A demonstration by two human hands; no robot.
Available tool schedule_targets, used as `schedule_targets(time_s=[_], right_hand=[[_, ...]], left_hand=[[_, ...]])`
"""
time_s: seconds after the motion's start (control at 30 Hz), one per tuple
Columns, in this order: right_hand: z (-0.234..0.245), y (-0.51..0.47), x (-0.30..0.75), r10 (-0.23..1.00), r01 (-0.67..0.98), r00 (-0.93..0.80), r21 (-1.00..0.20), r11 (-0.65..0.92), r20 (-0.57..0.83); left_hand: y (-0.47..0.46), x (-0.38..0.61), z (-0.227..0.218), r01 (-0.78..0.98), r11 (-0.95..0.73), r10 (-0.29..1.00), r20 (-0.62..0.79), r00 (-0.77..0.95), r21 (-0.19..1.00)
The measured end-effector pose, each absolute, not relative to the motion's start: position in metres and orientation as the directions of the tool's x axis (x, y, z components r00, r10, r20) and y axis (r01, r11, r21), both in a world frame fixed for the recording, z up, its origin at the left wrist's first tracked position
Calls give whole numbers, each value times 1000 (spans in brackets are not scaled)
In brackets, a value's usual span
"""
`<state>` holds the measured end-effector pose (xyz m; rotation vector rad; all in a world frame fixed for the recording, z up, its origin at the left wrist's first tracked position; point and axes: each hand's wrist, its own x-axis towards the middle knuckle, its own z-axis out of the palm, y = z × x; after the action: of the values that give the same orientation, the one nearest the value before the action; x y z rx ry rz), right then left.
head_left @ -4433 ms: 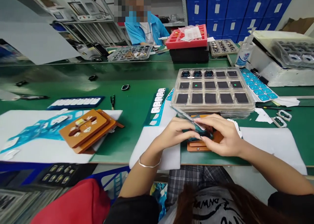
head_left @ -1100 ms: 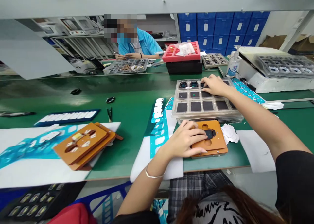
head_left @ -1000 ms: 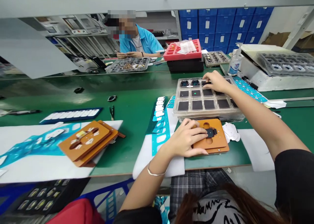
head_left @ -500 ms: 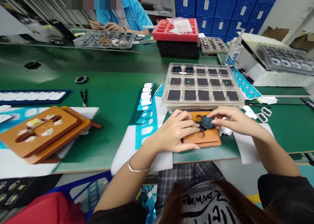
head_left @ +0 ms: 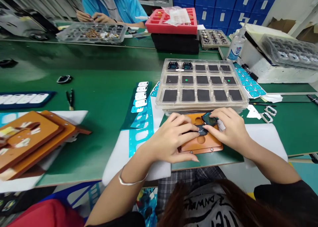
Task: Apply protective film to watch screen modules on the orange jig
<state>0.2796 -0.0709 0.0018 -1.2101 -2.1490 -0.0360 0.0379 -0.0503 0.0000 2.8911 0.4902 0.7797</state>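
An orange fixture block (head_left: 211, 144) with rounded cut-outs lies on the bench in front of me. My left hand (head_left: 171, 136) reaches over its left side, fingers stretched and thumb apart. Its fingertips rest on a dark flat piece (head_left: 202, 130) lying on the block. Pinched by its edge in my right hand (head_left: 231, 128) is a dark watch case (head_left: 209, 118), tilted above the block; the fingers partly cover it. Behind both hands stands a clear compartment tray (head_left: 202, 104) with dark pads and two dark watch cases (head_left: 187, 66) in its back row.
Stacked orange fixture plates (head_left: 32, 137) stand at left, near tweezers (head_left: 70, 100). Teal film sheets (head_left: 139, 137) and white foam (head_left: 265, 137) flank my work spot. A red tray (head_left: 171, 21), a pump bottle (head_left: 236, 46) and a person in blue (head_left: 124, 6) are farther back.
My right hand has turned and tilted the watch case, its thumb now lower beside the flat piece. The left fingers stay on the block. The view has shifted slightly to the right.
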Motion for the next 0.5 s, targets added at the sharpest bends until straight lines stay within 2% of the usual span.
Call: schedule_targets(time_s=[0.13, 0.27, 0.37, 0.5], right_hand=[[4, -70, 279, 774, 692, -370, -403, 598, 514], [9, -68, 279, 786, 582, -444, -529, 617, 430], [8, -66, 278, 803, 523, -465, -616, 589, 373], [4, -64, 278, 817, 444, -464, -708, 550, 344]], left_hand=[[-51, 39, 2, 293, -948, 315, 525, 791, 127], [-51, 38, 4, 359, -932, 281, 703, 653, 39], [-51, 36, 5, 397, -917, 271, 807, 524, 51], [-50, 37, 6, 405, -913, 254, 848, 464, 51]])
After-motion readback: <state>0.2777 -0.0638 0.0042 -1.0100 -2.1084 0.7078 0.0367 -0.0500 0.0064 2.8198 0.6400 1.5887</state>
